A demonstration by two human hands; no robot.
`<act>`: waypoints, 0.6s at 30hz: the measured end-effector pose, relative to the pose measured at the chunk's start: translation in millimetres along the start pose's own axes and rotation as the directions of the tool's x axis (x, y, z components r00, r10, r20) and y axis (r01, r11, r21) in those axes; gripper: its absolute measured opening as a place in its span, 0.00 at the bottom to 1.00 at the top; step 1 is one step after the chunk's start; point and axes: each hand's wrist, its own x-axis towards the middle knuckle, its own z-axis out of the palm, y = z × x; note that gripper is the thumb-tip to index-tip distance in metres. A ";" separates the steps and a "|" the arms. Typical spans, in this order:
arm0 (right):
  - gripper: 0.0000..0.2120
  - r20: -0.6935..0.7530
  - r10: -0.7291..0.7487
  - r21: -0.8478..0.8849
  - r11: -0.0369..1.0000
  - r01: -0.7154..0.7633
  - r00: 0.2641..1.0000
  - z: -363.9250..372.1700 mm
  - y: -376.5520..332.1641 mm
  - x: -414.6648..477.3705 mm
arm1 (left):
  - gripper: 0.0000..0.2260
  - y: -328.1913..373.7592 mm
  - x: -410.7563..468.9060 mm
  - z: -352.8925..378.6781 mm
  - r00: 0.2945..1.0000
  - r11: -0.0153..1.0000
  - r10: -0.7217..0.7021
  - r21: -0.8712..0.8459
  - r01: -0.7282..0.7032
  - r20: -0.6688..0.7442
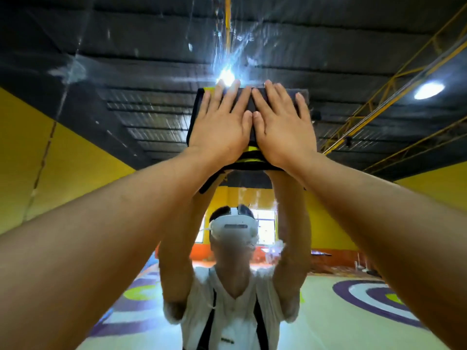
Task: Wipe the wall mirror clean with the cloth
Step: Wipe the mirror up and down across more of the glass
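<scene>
A hall with yellow walls, a dark ceiling and a painted floor shows only as a reflection in the wall mirror (101, 72), which fills the head view. The glass carries pale streaks (68, 69) at upper left and around a bright lamp glare (226, 75). High up, just below that glare, the dark, yellow-edged cloth (251, 157) lies flat against the glass. The left hand (219, 127) and right hand (285, 127) press it side by side, thumbs touching, fingers (228, 97) straight and slightly fanned, gripping nothing. Flat palms likely spread the pressure so the whole pad rubs evenly. The arms reach up because the smeared patch sits above the reflected headset (233, 228).
</scene>
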 end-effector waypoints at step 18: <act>0.28 0.005 -0.019 -0.025 1.000 0.019 1.000 18.3 -20.7 -142.8 | 0.27 33.0 -139.0 14.7 1.000 0.999 0.004 0.054 -0.005 0.019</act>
